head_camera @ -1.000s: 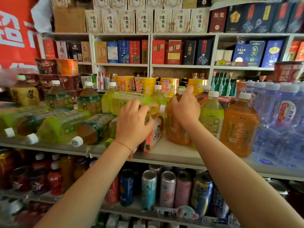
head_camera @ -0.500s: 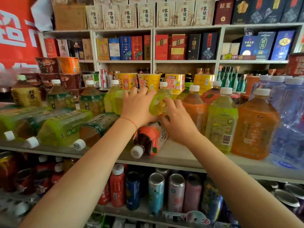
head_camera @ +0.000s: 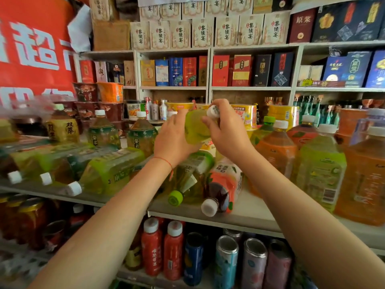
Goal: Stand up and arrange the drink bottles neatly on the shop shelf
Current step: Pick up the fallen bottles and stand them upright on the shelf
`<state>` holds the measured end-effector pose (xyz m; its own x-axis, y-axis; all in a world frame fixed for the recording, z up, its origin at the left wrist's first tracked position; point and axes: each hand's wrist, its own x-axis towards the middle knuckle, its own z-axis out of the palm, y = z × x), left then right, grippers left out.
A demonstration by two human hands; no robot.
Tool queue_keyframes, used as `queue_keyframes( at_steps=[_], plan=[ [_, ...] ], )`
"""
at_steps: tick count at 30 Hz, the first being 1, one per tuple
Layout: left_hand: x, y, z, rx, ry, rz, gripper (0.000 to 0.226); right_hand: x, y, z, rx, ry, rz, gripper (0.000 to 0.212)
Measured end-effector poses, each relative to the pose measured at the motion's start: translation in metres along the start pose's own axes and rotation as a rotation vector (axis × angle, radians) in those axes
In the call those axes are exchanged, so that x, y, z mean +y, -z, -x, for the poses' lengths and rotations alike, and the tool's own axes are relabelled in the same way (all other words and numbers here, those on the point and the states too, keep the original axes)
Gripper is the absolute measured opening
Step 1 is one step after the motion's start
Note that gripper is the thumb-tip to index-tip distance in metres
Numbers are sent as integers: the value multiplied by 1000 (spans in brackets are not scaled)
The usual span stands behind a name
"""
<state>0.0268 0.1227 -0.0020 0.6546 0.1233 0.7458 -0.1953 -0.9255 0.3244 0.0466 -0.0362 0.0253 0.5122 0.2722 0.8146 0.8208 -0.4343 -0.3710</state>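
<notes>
A: Far left, behind the front row: upright dark tea bottles point(head_camera: 102, 130), white caps on, standing at the back of the shop shelf point(head_camera: 245, 207).

B: And in front of those?

A: Toppled green tea bottles point(head_camera: 108, 172) lying flat, white caps pointing out over the shelf edge, packed side by side.

B: Moving to the middle now.

A: Left hand point(head_camera: 174, 138) up above the shelf, red string at the wrist, fingers curled round the body of a yellow-green bottle point(head_camera: 195, 128). Bottle lifted clear of the shelf and tilted, white cap up and to the right.

B: Other side of that same bottle?

A: Right hand point(head_camera: 226, 132) clamped on the neck end, thumb and fingers wrapped just under the cap. Both hands gripping it together.

B: Below the hands?

A: Two more down on their sides: a green-capped bottle point(head_camera: 185, 184) and, touching it on the right, an orange-labelled bottle point(head_camera: 223, 188) with dark drink inside, white cap hanging past the shelf edge.

B: Further right?

A: Standing stock: orange drink bottle point(head_camera: 275, 151), then a yellow-green bottle with barcode point(head_camera: 320, 170), then a big orange bottle point(head_camera: 366, 180) at the frame edge, all upright.

B: Lower shelf?

A: Red bottles point(head_camera: 162, 251) and drink cans point(head_camera: 239, 263) lined up under the board.
</notes>
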Motion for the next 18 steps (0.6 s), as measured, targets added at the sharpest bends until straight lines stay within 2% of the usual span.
queue_keyframes(
  at_steps=[3, 5, 7, 9, 10, 12, 14, 18],
  plan=[
    [-3, 1, -10, -32, 17, 92, 88, -2, -6, -9, 114, 21, 5, 40],
    [-3, 2, -18, -43, 30, 159, 86, 2, -7, -17, 133, -11, -42, 45],
    [-6, 0, -28, -45, 48, 266, 86, 16, -8, -28, 31, -108, -68, 68],
    [-11, -4, -37, -44, 71, 373, 88, 31, -9, -32, -159, -210, -108, 95],
    [-14, -6, -42, -46, 81, 407, 88, 36, -11, -31, -232, -240, -155, 101],
    [-19, -8, -49, -77, 91, 445, 88, 43, -19, -29, -260, -276, -248, 93],
    [-22, -11, -54, -111, 98, 472, 87, 47, -27, -30, -209, -294, -262, 84],
    [-27, -21, -57, -132, 93, 478, 85, 46, -40, -35, -180, -314, -3, 80]
  ],
)
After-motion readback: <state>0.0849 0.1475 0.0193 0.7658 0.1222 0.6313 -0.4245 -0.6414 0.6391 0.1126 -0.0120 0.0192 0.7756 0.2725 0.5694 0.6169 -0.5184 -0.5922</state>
